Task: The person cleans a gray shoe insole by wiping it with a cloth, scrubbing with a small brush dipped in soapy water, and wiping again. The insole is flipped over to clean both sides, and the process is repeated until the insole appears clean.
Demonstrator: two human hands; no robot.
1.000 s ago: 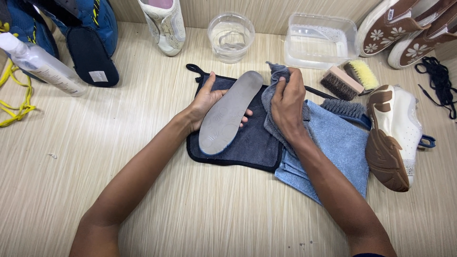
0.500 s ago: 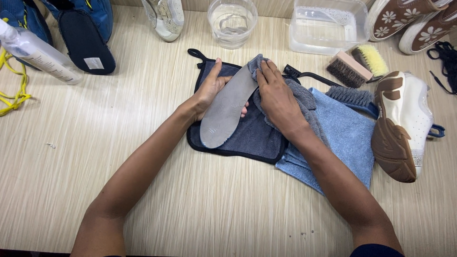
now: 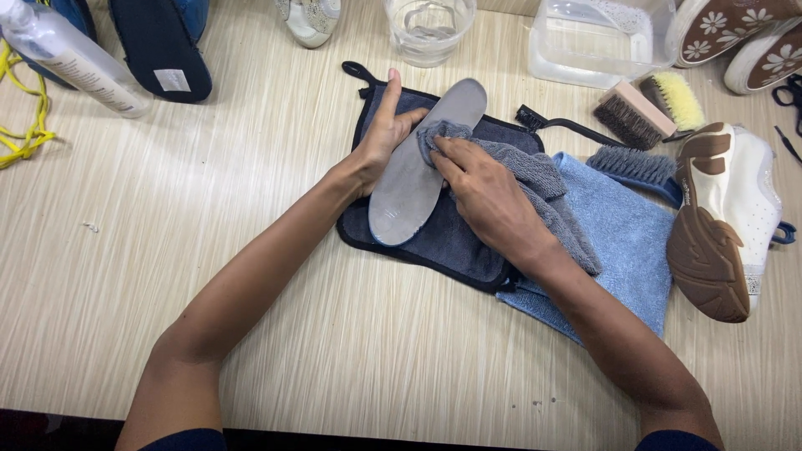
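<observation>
Now the right hand (image 3: 480, 188), clenching the grey microfibre cloth (image 3: 535, 171), is sliding from twelve toward six along the flat grey foam insole (image 3: 418, 167) the left hand (image 3: 386, 125) is gripping.

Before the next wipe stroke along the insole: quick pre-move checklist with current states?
1. Insole steadied: ok, left hand grips its left edge.
2. Cloth in hand: ok, right hand presses the grey cloth onto the insole's middle.
3. Insole backed: ok, it lies over the dark mat.
4. Stroke path free: ok, the toe and heel ends are uncovered.
5. Water bowl out of elbow range: ok, it stands apart beyond the mat.
6. Cloth dampness: cannot tell.
</observation>
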